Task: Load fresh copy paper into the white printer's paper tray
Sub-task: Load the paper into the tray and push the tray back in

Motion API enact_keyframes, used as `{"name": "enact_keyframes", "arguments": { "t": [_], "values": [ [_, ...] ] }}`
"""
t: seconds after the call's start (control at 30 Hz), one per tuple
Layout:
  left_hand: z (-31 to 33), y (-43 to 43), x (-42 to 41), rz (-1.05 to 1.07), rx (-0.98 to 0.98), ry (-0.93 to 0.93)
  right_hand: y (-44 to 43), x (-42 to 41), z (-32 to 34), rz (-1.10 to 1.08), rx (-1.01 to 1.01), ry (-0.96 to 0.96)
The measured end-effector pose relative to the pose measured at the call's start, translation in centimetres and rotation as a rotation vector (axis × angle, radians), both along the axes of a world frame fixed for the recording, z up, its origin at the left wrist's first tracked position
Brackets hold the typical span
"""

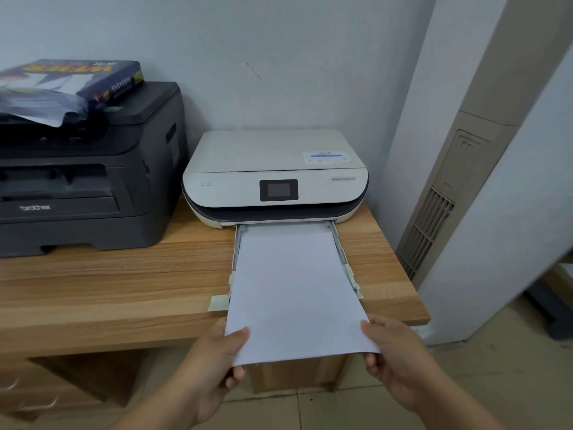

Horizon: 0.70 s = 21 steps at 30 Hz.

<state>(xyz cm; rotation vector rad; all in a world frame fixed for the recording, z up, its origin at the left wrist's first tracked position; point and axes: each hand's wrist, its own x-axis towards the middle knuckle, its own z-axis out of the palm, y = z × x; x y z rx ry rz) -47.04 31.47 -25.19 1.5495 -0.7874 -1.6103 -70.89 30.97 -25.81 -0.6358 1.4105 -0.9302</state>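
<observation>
White paper (294, 290) gripped by both hands, lying in the pulled-out tray (342, 252)

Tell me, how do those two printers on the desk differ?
The white printer is low and rounded; the black printer is taller and boxy. The white one's paper tray is pulled out, with a stack of paper going in, held by the left hand and right hand; the black one's front looks closed. An opened paper pack lies on the black one; the white one's lid is bare. Both sit on the wooden desk against the wall.
</observation>
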Motion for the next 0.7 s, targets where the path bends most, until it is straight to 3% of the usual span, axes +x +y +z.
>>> {"name": "enact_keyframes", "arguments": {
  "t": [0.33,0.7],
  "values": [
    [0.6,-0.2,-0.9,0.025,0.007,0.023,-0.9,-0.8,0.8,-0.014,0.022,-0.06],
    [0.7,-2.3,-0.9,0.041,0.034,0.052,-3.0,-0.7,0.4,-0.011,0.012,0.011]
  ]
}}
